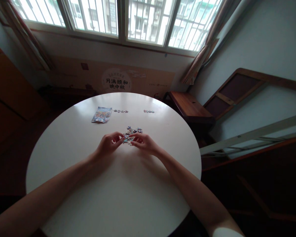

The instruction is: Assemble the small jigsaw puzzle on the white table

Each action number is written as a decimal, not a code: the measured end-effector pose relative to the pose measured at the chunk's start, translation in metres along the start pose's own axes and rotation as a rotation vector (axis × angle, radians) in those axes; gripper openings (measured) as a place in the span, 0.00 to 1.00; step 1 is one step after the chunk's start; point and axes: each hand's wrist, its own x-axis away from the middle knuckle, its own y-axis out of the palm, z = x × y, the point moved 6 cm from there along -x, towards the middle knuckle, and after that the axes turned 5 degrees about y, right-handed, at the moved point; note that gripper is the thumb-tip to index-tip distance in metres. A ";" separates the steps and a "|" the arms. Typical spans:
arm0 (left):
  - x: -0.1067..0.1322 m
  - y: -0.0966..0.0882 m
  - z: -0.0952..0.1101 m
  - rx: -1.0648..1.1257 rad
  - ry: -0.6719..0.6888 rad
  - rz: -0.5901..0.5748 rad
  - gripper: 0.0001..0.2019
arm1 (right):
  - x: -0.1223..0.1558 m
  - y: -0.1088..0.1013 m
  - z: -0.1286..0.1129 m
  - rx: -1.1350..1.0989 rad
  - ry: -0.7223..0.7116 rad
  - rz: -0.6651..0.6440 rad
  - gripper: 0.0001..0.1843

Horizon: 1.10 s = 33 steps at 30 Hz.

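Note:
A small heap of loose jigsaw puzzle pieces (137, 130) lies on the white round table, between and just beyond my hands. My left hand (110, 141) is at the heap's left side, thumb and forefinger pinched together at what looks like a puzzle piece. From the right, my right hand (143, 143) reaches over the near edge of the heap; its thumb and forefinger are apart, and I make out nothing held between them. Part of the heap is hidden behind my fingers.
On the table (113, 197), a colourful picture sheet or packet (102, 115) lies at the back left. Beside it runs a short row of puzzle pieces (120, 111); another row (149, 111) lies farther right. A wooden bench (191, 104) stands behind, at the right.

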 end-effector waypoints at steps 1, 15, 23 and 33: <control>0.000 0.000 0.000 0.001 -0.002 -0.002 0.10 | 0.000 0.000 0.000 0.001 0.001 0.001 0.19; 0.001 0.000 -0.001 0.008 -0.006 -0.009 0.10 | 0.000 0.000 0.001 -0.007 -0.006 -0.001 0.19; 0.000 0.000 0.001 0.007 0.013 -0.001 0.10 | 0.000 0.000 -0.001 0.008 0.006 0.006 0.18; 0.000 0.001 -0.002 0.008 0.009 -0.006 0.10 | 0.001 -0.001 -0.001 0.016 0.007 0.007 0.19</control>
